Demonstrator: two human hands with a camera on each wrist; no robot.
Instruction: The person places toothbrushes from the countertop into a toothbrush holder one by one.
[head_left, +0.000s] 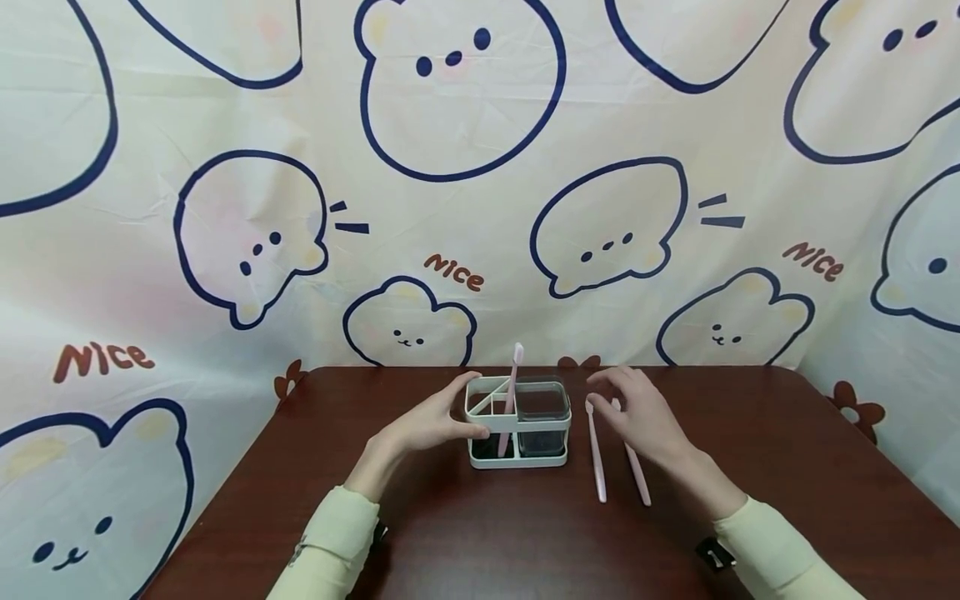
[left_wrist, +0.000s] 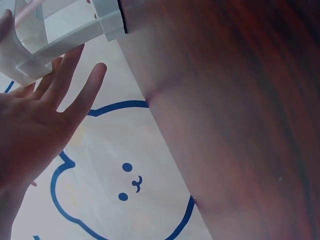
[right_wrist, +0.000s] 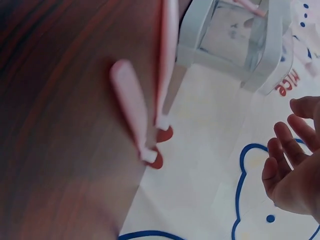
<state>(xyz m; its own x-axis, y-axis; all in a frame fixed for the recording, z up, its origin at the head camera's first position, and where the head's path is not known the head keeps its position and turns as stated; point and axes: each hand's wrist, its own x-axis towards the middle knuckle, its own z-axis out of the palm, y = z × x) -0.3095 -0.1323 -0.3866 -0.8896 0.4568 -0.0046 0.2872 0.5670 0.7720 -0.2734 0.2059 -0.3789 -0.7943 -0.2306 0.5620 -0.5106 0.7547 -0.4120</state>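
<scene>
A white toothbrush holder (head_left: 543, 425) with a clear upper section stands on the table, and one pink toothbrush (head_left: 512, 387) is upright in its left compartment. My left hand (head_left: 429, 423) holds the holder's left side, thumb at the front and fingers towards the back. Two more pink toothbrushes lie to the right of the holder: the nearer one to it (head_left: 597, 467) and the farther one (head_left: 638, 479), heads towards the wall. Above their heads hovers my right hand (head_left: 647, 417), fingers loosely bent; in the right wrist view it is apart from both handles and holds nothing.
The dark brown wooden table (head_left: 487, 542) reaches back to a pale cloth (head_left: 502, 225) printed with blue-outlined bears. The cloth hangs behind the table and along both sides. Dark straps with small devices show at both sleeves.
</scene>
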